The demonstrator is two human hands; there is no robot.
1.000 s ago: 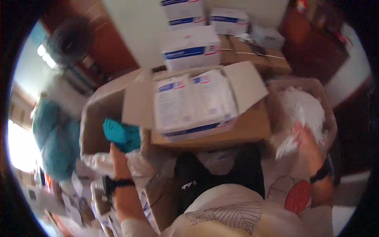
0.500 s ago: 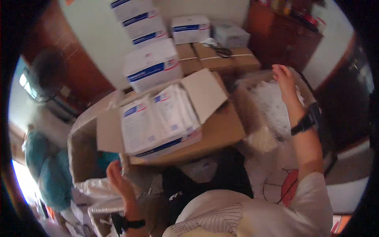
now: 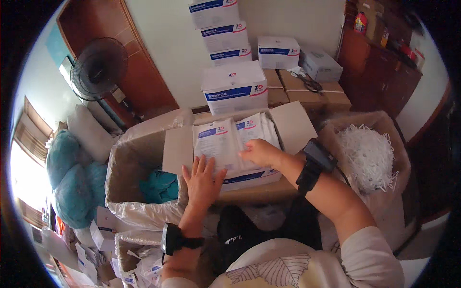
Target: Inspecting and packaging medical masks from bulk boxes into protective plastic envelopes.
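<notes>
A white and blue box (image 3: pixel 254 181) with raised flaps is packed with two rows of flat white packets (image 3: pixel 214 142). My left hand (image 3: pixel 202 183) has its fingers spread, their tips on the lower end of the left row. Between the rows, my right hand (image 3: pixel 260 153) rests over the right-hand packets (image 3: pixel 254 126) with its fingers curled and pressed together. Whether a packet's edge is caught in that pinch is hidden. Under the box lies a brown carton (image 3: pixel 252 194).
Closed white boxes (image 3: pixel 234 89) are stacked behind. A plastic-lined carton (image 3: pixel 126 165) with teal material (image 3: pixel 160 186) stands left; right is a lined carton (image 3: pixel 403 149) of white loops (image 3: pixel 367 156). Scissors (image 3: pixel 309 82) lie at the back. A fan (image 3: pixel 98 68) stands far left.
My right hand has moved left from above the white loops onto the packets. My left hand has risen from beside the box onto its near left edge. The view has shifted.
</notes>
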